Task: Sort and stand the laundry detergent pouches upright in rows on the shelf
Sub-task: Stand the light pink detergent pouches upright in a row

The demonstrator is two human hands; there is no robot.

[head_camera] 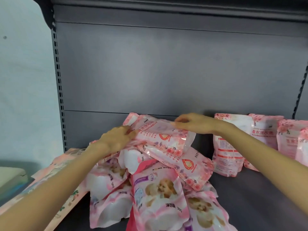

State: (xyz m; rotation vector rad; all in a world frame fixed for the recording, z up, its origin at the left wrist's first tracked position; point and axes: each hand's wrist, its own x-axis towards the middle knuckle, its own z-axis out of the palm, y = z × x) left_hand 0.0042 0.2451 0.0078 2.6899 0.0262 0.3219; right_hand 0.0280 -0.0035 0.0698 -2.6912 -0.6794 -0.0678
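The rose-print detergent pouch (164, 136) is a soft pink sachet printed with roses, red Chinese lettering and a red drop-shaped logo, with a clear sealed seam along its right end. It lies on its side at a tilt, left end higher, on top of the pile of pouches (150, 189) at the centre of the shelf.

The left hand (116, 139) is at the pouch's left end. Its fingers (129, 131) are curled onto that edge and grip it; the thumb is hidden behind the hand. The right hand (191, 124) is at the pouch's upper edge, right of centre. Its fingertips (179, 125) pinch that edge from above.

The pile beneath holds further rose-print pouches and baby-print pouches (158, 194), all lying flat and overlapping at mixed angles.

To the right, apart from the pile, a row of standing pouches (265, 130) is upright against the back panel (166, 64). The nearest of them shows its back side with red text panels.

At the left edge, under the left forearm, pale flat pouches (71, 195) with green sprigs lie on the shelf deck (250, 197), which is dark grey metal. A perforated upright (58, 80) borders the back panel on the left.
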